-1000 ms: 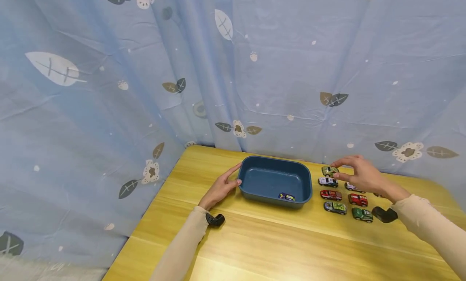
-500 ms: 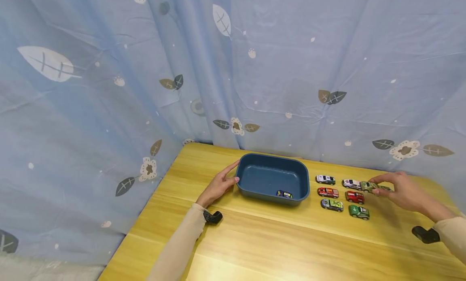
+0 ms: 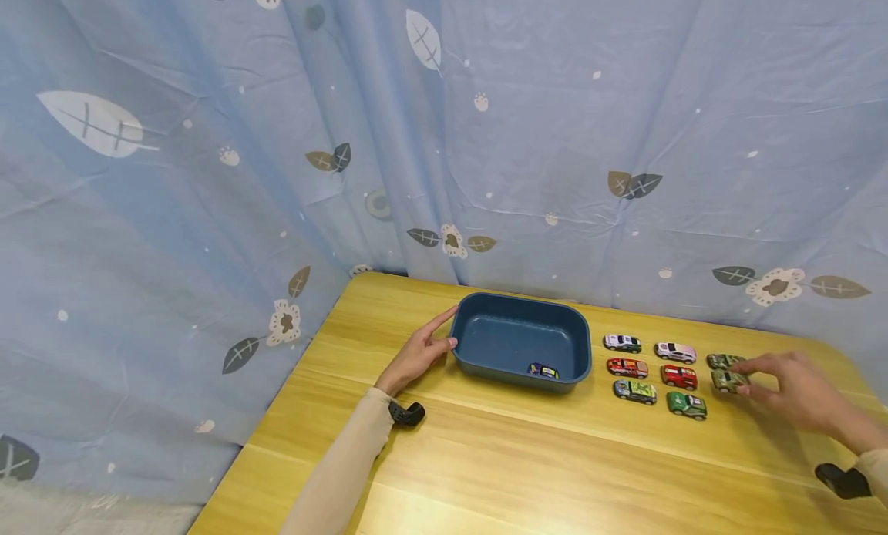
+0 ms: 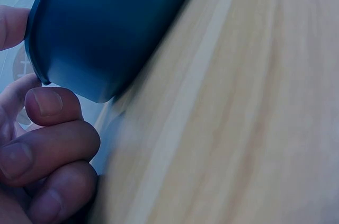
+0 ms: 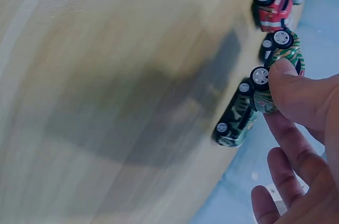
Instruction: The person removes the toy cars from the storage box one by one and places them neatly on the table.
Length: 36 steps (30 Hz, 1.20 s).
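Observation:
My left hand (image 3: 419,358) holds the left end of a dark blue plastic tub (image 3: 581,365), thumb and index finger at its rim. In the left wrist view the tub (image 4: 106,33) stands beside my curled lower fingers (image 4: 63,142). One purple-and-yellow toy car (image 3: 544,371) lies inside the tub. At the right, my right hand (image 3: 798,388) pinches a camouflage toy car (image 3: 727,381) between thumb and fingers. Close behind it sits another camouflage toy car (image 3: 724,361). In the right wrist view the pinched car (image 5: 286,54) appears slightly tilted, its wheels facing the camera.
Left of my right hand, toy cars stand in columns: white (image 3: 622,343), red-orange (image 3: 627,368), grey-green (image 3: 634,391), pale pink (image 3: 675,353), red (image 3: 679,377) and green (image 3: 687,405). A patterned blue curtain (image 3: 555,134) hangs behind the wooden table (image 3: 520,458).
My right hand has carried the camouflage car from the back of the left column rightward, past the pale pink car, to in front of the other camouflage car. The left hand stays at the tub.

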Tool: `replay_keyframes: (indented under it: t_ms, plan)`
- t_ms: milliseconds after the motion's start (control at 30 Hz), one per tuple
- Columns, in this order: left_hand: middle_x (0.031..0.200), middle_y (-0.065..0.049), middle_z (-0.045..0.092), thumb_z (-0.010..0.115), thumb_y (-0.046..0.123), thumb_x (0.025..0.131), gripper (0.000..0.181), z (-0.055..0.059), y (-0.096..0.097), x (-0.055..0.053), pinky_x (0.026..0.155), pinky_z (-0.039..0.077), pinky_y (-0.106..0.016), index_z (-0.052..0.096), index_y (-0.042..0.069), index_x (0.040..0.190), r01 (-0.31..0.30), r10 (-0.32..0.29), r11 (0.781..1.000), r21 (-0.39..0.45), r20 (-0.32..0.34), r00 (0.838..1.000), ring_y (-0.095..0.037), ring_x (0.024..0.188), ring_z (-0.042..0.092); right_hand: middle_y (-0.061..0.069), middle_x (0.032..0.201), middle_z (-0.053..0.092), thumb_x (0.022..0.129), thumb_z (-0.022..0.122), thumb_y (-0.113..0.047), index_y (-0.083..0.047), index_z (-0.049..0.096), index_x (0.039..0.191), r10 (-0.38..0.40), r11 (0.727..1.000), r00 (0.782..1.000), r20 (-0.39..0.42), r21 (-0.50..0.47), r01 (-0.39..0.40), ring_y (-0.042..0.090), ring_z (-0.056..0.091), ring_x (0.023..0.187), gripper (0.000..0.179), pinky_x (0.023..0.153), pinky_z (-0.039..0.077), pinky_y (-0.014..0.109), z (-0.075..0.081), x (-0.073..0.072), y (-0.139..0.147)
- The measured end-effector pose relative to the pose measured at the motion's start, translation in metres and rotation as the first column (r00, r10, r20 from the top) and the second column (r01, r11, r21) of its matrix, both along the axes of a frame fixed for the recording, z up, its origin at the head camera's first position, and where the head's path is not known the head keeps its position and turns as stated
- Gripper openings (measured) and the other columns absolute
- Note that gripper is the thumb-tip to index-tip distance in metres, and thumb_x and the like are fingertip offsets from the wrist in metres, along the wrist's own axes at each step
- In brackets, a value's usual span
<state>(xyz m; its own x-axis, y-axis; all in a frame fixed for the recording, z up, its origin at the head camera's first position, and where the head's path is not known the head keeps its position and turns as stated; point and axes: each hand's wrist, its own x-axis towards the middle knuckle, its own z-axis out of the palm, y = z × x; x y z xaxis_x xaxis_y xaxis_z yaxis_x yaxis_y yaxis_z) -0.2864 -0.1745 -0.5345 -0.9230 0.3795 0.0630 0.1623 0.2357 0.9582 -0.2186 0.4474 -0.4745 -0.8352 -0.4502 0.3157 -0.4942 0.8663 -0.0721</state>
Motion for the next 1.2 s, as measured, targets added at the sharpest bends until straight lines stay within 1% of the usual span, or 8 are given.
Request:
replay_keyframes:
  t_ms: [133,433,667,767,900,967,1133,1200]
  plan:
    - [0.056,0.007,0.034,0.065,0.032,0.107,0.064,0.000,0.000,0.000,0.053,0.032,-0.025,0.038,0.044,0.163,0.002,-0.002,1.000,-0.003,-0.010,1.000,-0.012,0.047,0.030,0.003,0.087,0.080,0.064,0.095,-0.008,-0.011,0.083,0.096,-0.006,1.000,0.999,-0.037,0.009,0.006,0.023,0.072,0.078,0.034,0.075,0.048,0.039,-0.006,0.002,0.004]
    - [0.056,0.007,0.034,0.064,0.029,0.108,0.064,0.001,0.000,0.000,0.054,0.031,-0.024,0.038,0.043,0.164,0.009,-0.009,1.000,0.017,0.005,1.000,-0.010,0.048,0.030,0.012,0.090,0.079,0.068,0.093,-0.006,-0.007,0.083,0.098,-0.047,0.999,0.999,0.012,0.021,0.047,0.032,0.071,0.075,0.032,0.069,0.056,0.054,-0.008,0.004,0.011]
    - [0.055,0.007,0.034,0.064,0.029,0.108,0.063,0.000,0.000,0.000,0.054,0.032,-0.024,0.038,0.040,0.164,0.011,-0.011,1.000,0.007,-0.003,1.000,-0.010,0.047,0.029,0.020,0.094,0.078,0.069,0.092,-0.007,-0.006,0.082,0.099,-0.083,0.997,0.996,0.027,0.008,0.083,0.041,0.070,0.080,0.032,0.070,0.053,0.061,-0.010,0.006,0.013]
    - [0.055,0.007,0.034,0.063,0.028,0.108,0.063,0.000,0.000,0.001,0.053,0.032,-0.025,0.038,0.038,0.165,0.018,-0.018,1.000,0.002,-0.008,1.000,-0.011,0.046,0.029,0.018,0.093,0.079,0.068,0.093,-0.008,-0.006,0.083,0.099,-0.075,0.997,0.997,0.014,0.011,0.075,0.039,0.070,0.078,0.033,0.070,0.053,0.059,-0.013,0.008,0.013]
    - [0.055,0.007,0.033,0.063,0.027,0.108,0.063,-0.001,0.000,0.002,0.053,0.032,-0.025,0.038,0.039,0.165,0.025,-0.025,1.000,0.017,0.002,1.000,-0.011,0.046,0.028,0.014,0.091,0.079,0.067,0.094,-0.010,-0.009,0.083,0.097,-0.076,0.997,0.997,-0.003,0.022,0.076,0.023,0.067,0.069,0.032,0.066,0.053,0.047,-0.018,0.010,0.013]
    - [0.055,0.007,0.033,0.063,0.028,0.108,0.063,-0.001,0.000,0.002,0.053,0.031,-0.025,0.038,0.040,0.164,0.023,-0.023,1.000,0.019,0.004,1.000,-0.011,0.047,0.028,0.015,0.092,0.079,0.068,0.094,-0.010,-0.009,0.083,0.098,-0.093,0.995,0.996,0.016,0.024,0.093,0.022,0.066,0.070,0.031,0.068,0.052,0.048,-0.019,0.009,0.012]
    - [0.055,0.007,0.032,0.064,0.031,0.107,0.064,0.000,0.000,0.002,0.053,0.030,-0.025,0.038,0.044,0.164,0.015,-0.015,1.000,0.011,-0.002,1.000,-0.011,0.047,0.028,0.021,0.095,0.077,0.071,0.093,-0.008,-0.005,0.082,0.099,-0.132,0.991,0.990,0.055,0.029,0.131,0.042,0.069,0.082,0.030,0.077,0.048,0.063,-0.020,0.008,0.011]
    - [0.055,0.007,0.032,0.065,0.032,0.107,0.064,0.000,0.000,0.002,0.053,0.030,-0.025,0.038,0.044,0.163,0.015,-0.015,1.000,0.013,-0.007,1.000,-0.012,0.047,0.028,0.022,0.095,0.077,0.072,0.092,-0.007,-0.004,0.081,0.100,-0.142,0.990,0.988,0.058,0.033,0.140,0.045,0.068,0.084,0.030,0.079,0.047,0.064,-0.021,0.008,0.010]
